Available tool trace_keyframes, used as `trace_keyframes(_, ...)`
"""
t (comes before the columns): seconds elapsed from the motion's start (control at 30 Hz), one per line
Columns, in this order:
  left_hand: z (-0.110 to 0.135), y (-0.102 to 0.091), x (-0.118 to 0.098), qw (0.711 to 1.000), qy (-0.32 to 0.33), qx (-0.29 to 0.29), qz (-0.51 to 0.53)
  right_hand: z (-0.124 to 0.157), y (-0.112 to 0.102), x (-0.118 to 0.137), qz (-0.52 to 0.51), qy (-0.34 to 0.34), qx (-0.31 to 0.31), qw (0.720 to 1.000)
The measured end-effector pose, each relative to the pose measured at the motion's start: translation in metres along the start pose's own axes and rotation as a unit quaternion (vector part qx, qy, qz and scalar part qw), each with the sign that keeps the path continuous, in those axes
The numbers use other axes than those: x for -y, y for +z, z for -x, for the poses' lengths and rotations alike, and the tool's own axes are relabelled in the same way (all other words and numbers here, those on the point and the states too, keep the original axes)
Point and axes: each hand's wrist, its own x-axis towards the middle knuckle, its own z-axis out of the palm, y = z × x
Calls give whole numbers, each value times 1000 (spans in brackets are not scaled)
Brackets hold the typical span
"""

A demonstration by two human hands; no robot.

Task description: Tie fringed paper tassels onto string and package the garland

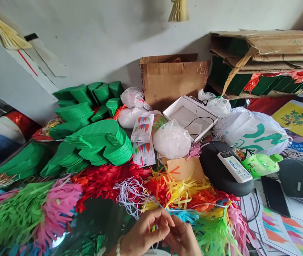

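My left hand (147, 229) and my right hand (182, 236) meet at the bottom centre, fingertips pinched together and touching. What lies between the fingers is too small or hidden to make out. Just beyond them a tangle of white string (134, 193) lies over red paper fringe (103, 181), its strands running towards my hands. Yellow fringe (178, 190), blue fringe (185, 215) and light green fringe (215, 231) surround the hands on the far and right sides. A beaded bracelet (118, 245) circles my left wrist.
Stacks of green cut sheets (100, 138) fill the left. Pink and green fringe (58, 209) lies at front left. Behind are a white plastic bag (173, 140), a white box lid (191, 113) and a cardboard box (175, 81). Rightward sit a green bottle (260, 165) and black phone (275, 195).
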Motion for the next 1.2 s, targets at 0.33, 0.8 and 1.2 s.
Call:
trace_keyframes(0.33,-46,-32,10,971,-9,-47,-236,0,-11,-20,50,16,-126,991)
trace_keyframes(0.8,-98,-101,20,864,79,-221,-446,-7,-23,6,111,0,-196,974)
trace_keyframes(1.2,-39,-112,37,855,-51,-209,-471,-39,-30,7,359,-35,-226,905)
